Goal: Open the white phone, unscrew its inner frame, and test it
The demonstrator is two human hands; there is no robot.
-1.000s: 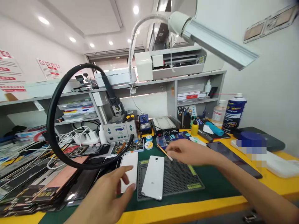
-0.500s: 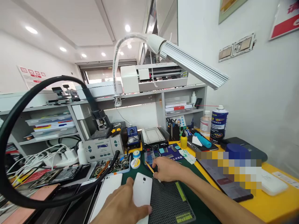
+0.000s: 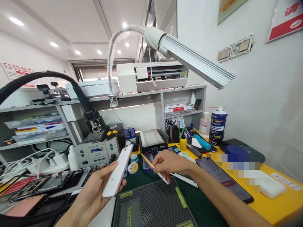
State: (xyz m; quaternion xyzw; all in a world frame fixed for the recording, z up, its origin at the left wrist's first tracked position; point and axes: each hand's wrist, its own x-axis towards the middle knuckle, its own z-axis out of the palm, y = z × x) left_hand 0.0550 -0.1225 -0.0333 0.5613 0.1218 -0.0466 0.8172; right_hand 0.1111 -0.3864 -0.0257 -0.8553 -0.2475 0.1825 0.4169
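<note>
My left hand (image 3: 94,195) grips a white phone (image 3: 117,170), lifted off the bench and tilted up on its edge. My right hand (image 3: 169,163) pinches a thin yellow-handled tool (image 3: 153,167), its tip pointing down toward the black perforated mat (image 3: 153,205) just in front of me. The phone and the tool sit close together above the mat's far edge.
A grey soldering station (image 3: 97,153) and a black hose loop (image 3: 42,78) stand at left, over trays of phone parts (image 3: 35,186). A desk lamp (image 3: 194,60) hangs overhead. A dark phone (image 3: 222,178), blue spray can (image 3: 217,126) and yellow bottle (image 3: 183,143) lie at right.
My left hand took the white phone off the mat and raised it on edge. My right hand lifted the yellow tool toward it. The view swung right.
</note>
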